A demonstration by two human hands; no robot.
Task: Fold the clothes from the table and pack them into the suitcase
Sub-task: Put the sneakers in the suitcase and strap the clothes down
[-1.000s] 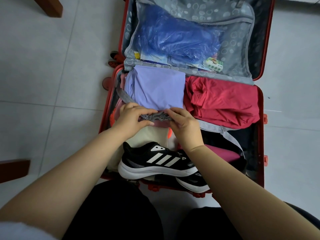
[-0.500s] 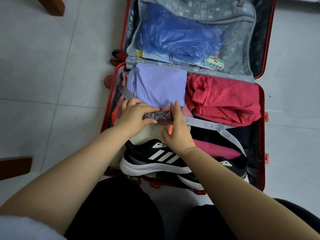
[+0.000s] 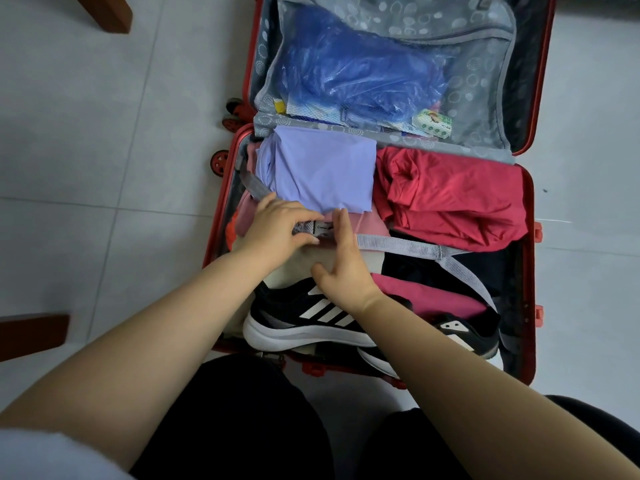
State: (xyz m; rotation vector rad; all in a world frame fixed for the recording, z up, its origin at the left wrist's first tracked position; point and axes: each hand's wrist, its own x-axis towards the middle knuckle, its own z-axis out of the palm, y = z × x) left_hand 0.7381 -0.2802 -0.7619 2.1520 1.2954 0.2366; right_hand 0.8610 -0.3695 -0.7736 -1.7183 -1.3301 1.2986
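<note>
Head | left hand (image 3: 277, 227) grips buckle (image 3: 321, 227) | right hand (image 3: 346, 268) flat beside | clothes (image 3: 450, 199) fill suitcase (image 3: 530, 271)

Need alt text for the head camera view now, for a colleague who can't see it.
A person's left hand grips the grey strap buckle of an open, packed red suitcase on the floor while the right hand lays straight fingers against it. Inside lie a folded lilac garment, a red garment and black sneakers.
</note>
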